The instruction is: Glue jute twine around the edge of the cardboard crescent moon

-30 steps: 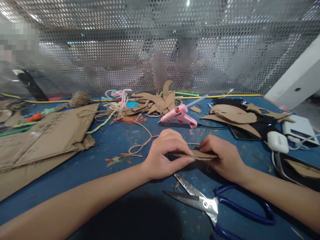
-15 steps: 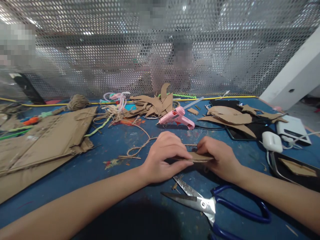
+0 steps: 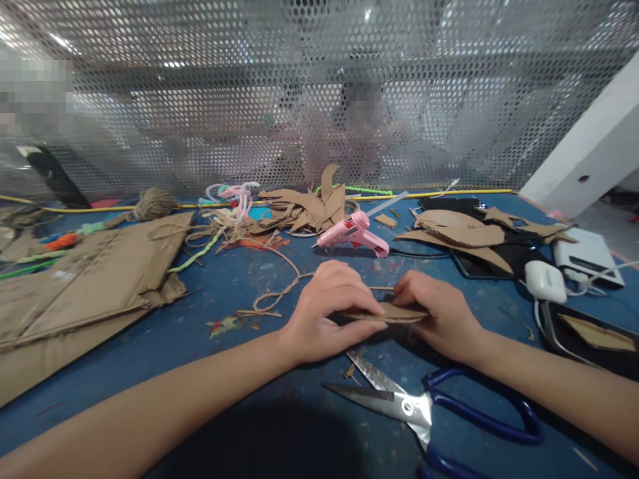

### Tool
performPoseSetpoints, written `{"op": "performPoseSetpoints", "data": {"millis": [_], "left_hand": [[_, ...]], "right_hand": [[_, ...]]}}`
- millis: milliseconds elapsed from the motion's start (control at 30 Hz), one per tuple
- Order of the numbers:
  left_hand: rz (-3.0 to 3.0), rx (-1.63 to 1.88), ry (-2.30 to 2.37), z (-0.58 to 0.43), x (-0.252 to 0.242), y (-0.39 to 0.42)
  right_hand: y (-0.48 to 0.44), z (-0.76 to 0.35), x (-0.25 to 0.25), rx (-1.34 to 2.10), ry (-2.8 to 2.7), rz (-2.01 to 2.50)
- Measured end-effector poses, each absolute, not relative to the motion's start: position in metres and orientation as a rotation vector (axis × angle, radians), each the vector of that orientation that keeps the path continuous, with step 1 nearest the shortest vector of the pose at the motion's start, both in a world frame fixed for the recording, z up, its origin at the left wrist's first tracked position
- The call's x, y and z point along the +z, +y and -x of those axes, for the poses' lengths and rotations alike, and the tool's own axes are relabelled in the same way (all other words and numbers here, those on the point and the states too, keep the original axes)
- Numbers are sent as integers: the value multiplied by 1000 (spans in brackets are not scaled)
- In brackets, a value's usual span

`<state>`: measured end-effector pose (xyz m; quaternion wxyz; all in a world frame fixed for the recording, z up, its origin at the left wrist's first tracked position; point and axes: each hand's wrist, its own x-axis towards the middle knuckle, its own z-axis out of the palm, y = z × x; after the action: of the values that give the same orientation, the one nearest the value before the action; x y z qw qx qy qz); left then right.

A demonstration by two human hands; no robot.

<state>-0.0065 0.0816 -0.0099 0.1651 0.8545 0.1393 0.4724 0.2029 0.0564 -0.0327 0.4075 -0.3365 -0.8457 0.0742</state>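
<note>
A small brown piece of cardboard (image 3: pixel 394 313) is held edge-on between my two hands, just above the blue table. My left hand (image 3: pixel 332 313) pinches its left end, thumb below and fingers on top. The right end is gripped by my right hand (image 3: pixel 434 316), whose fingertips are partly hidden. Twine (image 3: pixel 279 296) runs over the table and passes behind both hands. Below them lie scissors (image 3: pixel 407 406) with blue handles, blades spread apart. Beyond the hands a pink glue gun (image 3: pixel 354 233) rests on its side, nozzle to the left.
Large cardboard sheets (image 3: pixel 100 286) cover the left side. Cut cardboard pieces (image 3: pixel 309 206) are heaped at the back, near a twine ball (image 3: pixel 154 204). On the right are more cutouts (image 3: pixel 456 229), a white earphone case (image 3: pixel 544 282) and a white box (image 3: pixel 589 256). A perforated metal screen (image 3: pixel 239 120) stands behind.
Both hands stay almost in place on the cardboard piece, which has tilted very slightly. Nothing was picked up or let go.
</note>
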Motion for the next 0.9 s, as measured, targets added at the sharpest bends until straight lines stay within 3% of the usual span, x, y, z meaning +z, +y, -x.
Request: {"op": "performPoseSetpoints", "data": {"millis": [300,900], "left_hand": [[-2236,1444,599,7,-14,86],[-2108,1361,538,9,-13,87]], "right_hand": [[58,-202,-30,409,-1962,991],[57,-203,-30,352,-2022,929]]}}
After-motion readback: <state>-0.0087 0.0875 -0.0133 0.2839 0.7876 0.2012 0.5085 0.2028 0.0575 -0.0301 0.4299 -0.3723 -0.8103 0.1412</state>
